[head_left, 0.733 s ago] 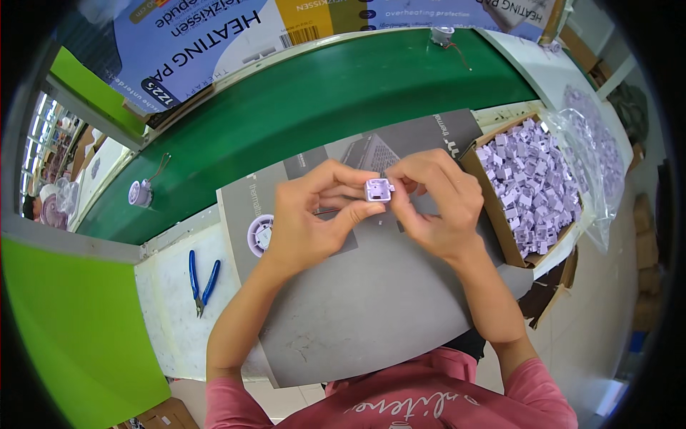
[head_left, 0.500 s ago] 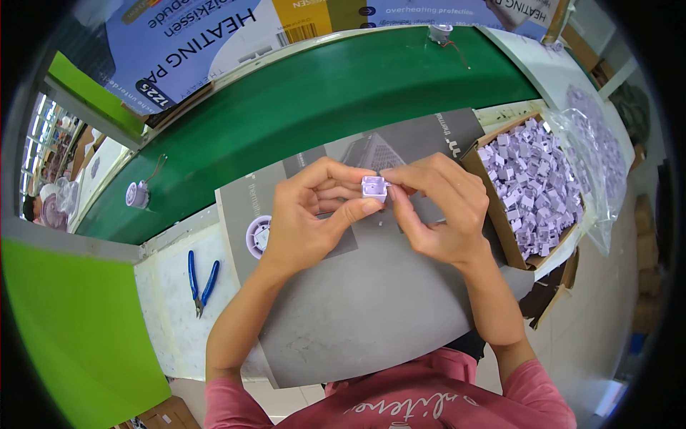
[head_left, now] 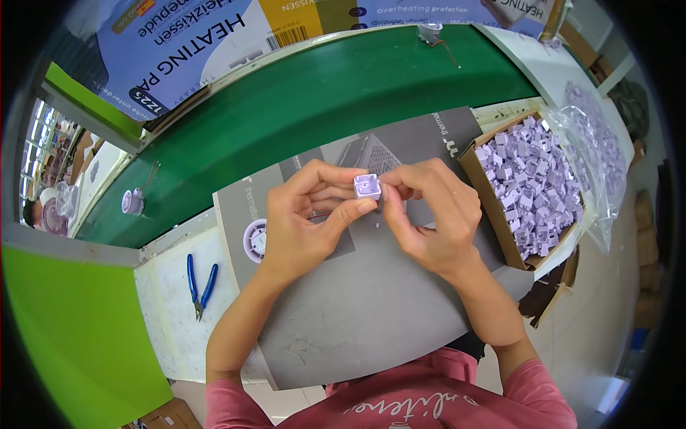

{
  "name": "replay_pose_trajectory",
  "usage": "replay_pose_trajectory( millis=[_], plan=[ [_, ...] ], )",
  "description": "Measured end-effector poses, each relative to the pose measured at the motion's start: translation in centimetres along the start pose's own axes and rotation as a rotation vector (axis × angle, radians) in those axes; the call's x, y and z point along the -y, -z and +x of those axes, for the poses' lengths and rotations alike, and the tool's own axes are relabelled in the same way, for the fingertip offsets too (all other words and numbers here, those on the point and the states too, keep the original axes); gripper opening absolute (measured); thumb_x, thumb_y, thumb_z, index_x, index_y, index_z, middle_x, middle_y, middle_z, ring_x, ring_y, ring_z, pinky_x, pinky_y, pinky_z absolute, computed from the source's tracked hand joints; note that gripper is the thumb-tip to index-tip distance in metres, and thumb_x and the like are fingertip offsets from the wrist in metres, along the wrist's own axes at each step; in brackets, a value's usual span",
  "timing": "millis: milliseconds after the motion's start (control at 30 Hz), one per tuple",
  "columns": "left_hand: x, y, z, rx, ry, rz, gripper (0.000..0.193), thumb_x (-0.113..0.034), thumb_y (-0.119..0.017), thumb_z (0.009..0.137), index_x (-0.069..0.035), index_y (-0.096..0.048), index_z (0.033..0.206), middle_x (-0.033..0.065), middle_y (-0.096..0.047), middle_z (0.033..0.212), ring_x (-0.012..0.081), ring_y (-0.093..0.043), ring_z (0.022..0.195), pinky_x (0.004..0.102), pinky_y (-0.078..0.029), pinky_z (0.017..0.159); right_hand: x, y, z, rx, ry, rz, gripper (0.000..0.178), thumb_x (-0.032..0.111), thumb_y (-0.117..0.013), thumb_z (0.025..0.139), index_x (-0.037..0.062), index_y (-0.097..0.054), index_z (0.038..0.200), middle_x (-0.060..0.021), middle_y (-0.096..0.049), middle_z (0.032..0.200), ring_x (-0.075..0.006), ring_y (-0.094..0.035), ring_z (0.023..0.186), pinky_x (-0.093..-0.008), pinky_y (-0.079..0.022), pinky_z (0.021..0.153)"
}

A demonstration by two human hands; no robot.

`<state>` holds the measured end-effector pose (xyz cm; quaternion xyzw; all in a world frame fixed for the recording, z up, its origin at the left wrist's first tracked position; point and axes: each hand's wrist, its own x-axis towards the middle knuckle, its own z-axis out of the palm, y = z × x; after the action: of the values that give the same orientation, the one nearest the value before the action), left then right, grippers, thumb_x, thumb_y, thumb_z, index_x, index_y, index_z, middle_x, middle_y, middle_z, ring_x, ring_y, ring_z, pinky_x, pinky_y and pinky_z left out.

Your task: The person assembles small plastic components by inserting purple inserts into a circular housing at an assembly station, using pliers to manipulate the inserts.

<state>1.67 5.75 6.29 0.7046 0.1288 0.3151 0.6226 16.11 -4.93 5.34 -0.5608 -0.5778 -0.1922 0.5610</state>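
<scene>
Between the thumb and index finger of my left hand (head_left: pixel 304 214) is a small square lilac plastic housing (head_left: pixel 367 187), its hollow side facing up. My right hand (head_left: pixel 434 218) pinches at the housing's right edge with thumb and index finger; its fingertips hide exactly what they grip there. Both hands are held above a grey printed board (head_left: pixel 343 307). Left of my left hand, partly covered by it, a round lilac part (head_left: pixel 254 240) lies on the board. A tiny pale bit (head_left: pixel 378 224) shows below the housing.
To the right stands a cardboard box (head_left: pixel 500 211) full of similar lilac housings, with a clear plastic bag (head_left: pixel 604 189) beside it. Blue-handled cutters (head_left: pixel 200 286) lie at left. Wired round parts (head_left: pixel 133 201) sit on the green belt (head_left: pixel 300 93) beyond.
The housing has shifted slightly left and tipped a little in my left hand. My right fingertips have moved left with it, and the small tab seen at its right edge is now hidden.
</scene>
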Motion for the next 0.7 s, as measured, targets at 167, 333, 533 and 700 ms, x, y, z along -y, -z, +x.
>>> replay_pose_trajectory(
  millis=[167, 333, 533, 700],
  plan=[
    [-0.2, 0.1, -0.1, 0.026, 0.098, -0.176, 0.027, -0.003, -0.076, 0.087, 0.006, -0.063, 0.108, 0.0152, -0.072, 0.104, 0.0189, -0.072, 0.092, 0.0286, -0.058, 0.082, -0.3, 0.0, 0.1, 0.007, 0.022, 0.029, 0.019, -0.004, -0.075, 0.07, 0.0041, -0.064, 0.083, -0.0037, -0.063, 0.073, -0.0178, -0.06, 0.055, -0.0294, -0.045, 0.048],
    [-0.6, 0.0, -0.2, 0.033, 0.144, -0.215, 0.025, -0.002, -0.075, 0.087, 0.006, -0.064, 0.107, 0.0152, -0.072, 0.104, 0.0175, -0.072, 0.092, 0.0277, -0.058, 0.082, -0.3, 0.2, 0.0, 0.027, 0.056, 0.001, 0.02, -0.004, -0.075, 0.071, 0.0039, -0.063, 0.086, -0.0035, -0.062, 0.073, -0.0174, -0.06, 0.055, -0.0295, -0.045, 0.048],
    [-1.1, 0.1, -0.2, 0.015, 0.065, 0.064, 0.024, -0.001, -0.076, 0.086, 0.006, -0.064, 0.105, 0.0147, -0.073, 0.1, 0.0164, -0.072, 0.09, 0.0261, -0.058, 0.08, -0.2, 0.1, -0.1, 0.061, -0.005, 0.011, 0.02, -0.003, -0.075, 0.071, 0.0042, -0.063, 0.086, -0.0034, -0.061, 0.072, -0.0183, -0.059, 0.054, -0.0304, -0.045, 0.048],
    [-2.0, 0.6, 0.0, 0.135, 0.209, -0.09, 0.027, 0.001, -0.077, 0.084, 0.006, -0.064, 0.107, 0.0164, -0.073, 0.098, 0.0193, -0.073, 0.088, 0.0279, -0.059, 0.078, -0.9, 1.0, 1.0, 0.024, 0.187, -0.137, 0.021, -0.005, -0.073, 0.068, 0.0037, -0.065, 0.085, -0.0053, -0.06, 0.07, -0.0212, -0.058, 0.054, -0.0316, -0.045, 0.048]
  ],
)
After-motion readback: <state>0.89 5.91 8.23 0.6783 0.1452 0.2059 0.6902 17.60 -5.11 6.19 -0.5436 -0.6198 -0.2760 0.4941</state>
